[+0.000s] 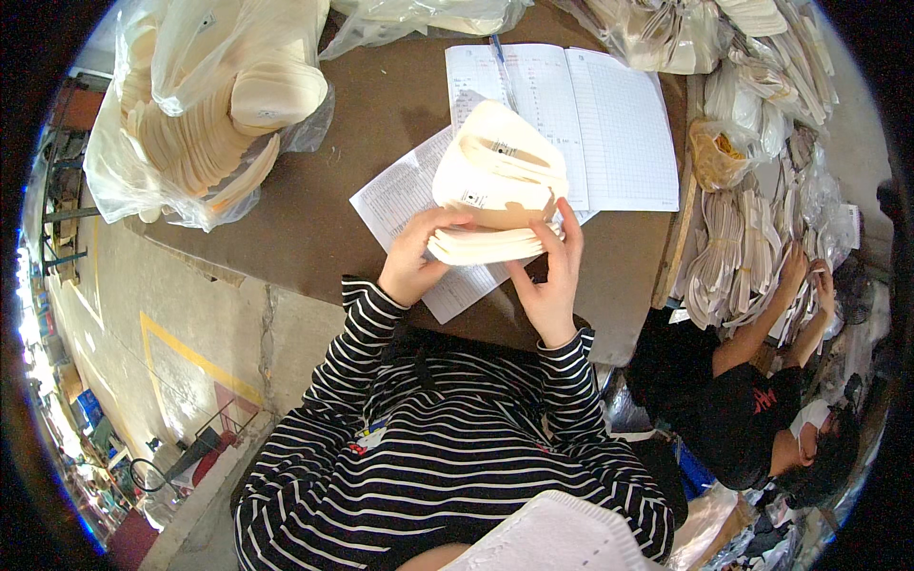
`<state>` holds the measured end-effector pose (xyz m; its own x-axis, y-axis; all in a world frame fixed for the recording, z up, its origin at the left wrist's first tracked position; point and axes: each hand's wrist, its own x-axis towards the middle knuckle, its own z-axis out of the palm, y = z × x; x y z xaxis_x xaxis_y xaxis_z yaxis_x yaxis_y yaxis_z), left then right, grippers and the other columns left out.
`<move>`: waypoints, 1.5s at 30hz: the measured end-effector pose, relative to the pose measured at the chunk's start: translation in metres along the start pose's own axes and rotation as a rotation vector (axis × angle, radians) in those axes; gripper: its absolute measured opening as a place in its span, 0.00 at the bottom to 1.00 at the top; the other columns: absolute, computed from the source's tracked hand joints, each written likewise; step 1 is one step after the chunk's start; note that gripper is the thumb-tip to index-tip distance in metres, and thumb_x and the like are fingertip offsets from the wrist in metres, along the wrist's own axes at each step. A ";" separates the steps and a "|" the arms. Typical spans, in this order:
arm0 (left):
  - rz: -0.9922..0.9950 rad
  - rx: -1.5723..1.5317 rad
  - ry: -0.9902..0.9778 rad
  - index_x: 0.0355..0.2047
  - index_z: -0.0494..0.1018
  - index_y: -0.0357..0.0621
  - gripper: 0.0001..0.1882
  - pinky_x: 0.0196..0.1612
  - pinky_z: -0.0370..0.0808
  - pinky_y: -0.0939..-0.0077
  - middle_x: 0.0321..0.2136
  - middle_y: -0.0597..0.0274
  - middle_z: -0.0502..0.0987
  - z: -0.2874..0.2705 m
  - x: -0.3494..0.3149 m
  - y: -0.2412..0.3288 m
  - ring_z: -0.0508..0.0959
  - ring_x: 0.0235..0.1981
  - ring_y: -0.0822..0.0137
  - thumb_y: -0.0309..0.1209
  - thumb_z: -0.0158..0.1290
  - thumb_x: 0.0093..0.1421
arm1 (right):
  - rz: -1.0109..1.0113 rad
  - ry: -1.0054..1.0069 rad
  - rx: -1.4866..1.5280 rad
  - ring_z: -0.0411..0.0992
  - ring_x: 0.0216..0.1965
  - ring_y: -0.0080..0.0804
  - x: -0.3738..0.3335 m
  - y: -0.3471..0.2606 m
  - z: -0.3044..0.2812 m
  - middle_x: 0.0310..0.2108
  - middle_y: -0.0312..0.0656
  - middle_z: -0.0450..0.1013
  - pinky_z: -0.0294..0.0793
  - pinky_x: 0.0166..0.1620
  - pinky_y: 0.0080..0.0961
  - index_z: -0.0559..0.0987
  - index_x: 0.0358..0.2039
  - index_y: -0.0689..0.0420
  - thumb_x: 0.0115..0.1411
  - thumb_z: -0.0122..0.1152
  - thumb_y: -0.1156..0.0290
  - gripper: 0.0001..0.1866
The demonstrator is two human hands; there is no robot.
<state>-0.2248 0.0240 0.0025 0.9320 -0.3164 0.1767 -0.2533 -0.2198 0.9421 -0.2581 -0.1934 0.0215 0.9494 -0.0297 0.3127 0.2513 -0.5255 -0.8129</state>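
A stack of cream-coloured shoe insoles (490,247) is held up in front of me between both hands, bent so that its layered edges face me. Small dark marks show on the pale upper surface. My left hand (417,255) grips the left end, its fingers partly hidden behind the stack. At the right end, my right hand (554,276) has its fingers on the edge and its thumb below. Under and behind the stack lie a printed sheet (405,190) and an open notebook (624,133) with handwriting, a pen (502,62) resting across its pages.
The brown table (371,105) carries a clear plastic bag (124,181) full of similar insoles at the left. Another plastic bag (419,14) sits at the far edge. To the right, a co-worker (752,400) handles bundled pale pieces (719,247) heaped beside the table.
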 end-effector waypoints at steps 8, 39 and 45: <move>-0.025 -0.131 0.063 0.59 0.65 0.41 0.35 0.63 0.64 0.66 0.57 0.54 0.70 0.010 -0.002 0.023 0.69 0.59 0.59 0.20 0.63 0.50 | 0.185 -0.048 0.418 0.59 0.65 0.41 0.000 -0.001 -0.001 0.62 0.48 0.61 0.57 0.67 0.35 0.64 0.62 0.61 0.48 0.68 0.84 0.39; -0.143 -0.233 0.092 0.55 0.68 0.39 0.29 0.59 0.68 0.69 0.50 0.56 0.76 0.002 -0.016 0.017 0.75 0.52 0.64 0.22 0.65 0.53 | 0.442 -0.090 0.469 0.73 0.42 0.24 -0.014 0.003 -0.033 0.39 0.40 0.77 0.73 0.46 0.18 0.80 0.44 0.66 0.62 0.56 0.84 0.11; 0.024 -0.171 -0.024 0.59 0.66 0.41 0.36 0.63 0.65 0.65 0.54 0.54 0.73 -0.005 -0.014 0.019 0.71 0.58 0.60 0.22 0.67 0.49 | 0.478 -0.083 0.402 0.75 0.37 0.22 -0.015 0.012 -0.036 0.36 0.40 0.79 0.74 0.41 0.17 0.82 0.40 0.65 0.60 0.59 0.84 0.08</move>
<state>-0.2419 0.0288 0.0194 0.9195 -0.3417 0.1945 -0.2253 -0.0526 0.9729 -0.2761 -0.2296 0.0251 0.9817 -0.1080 -0.1567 -0.1684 -0.1096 -0.9796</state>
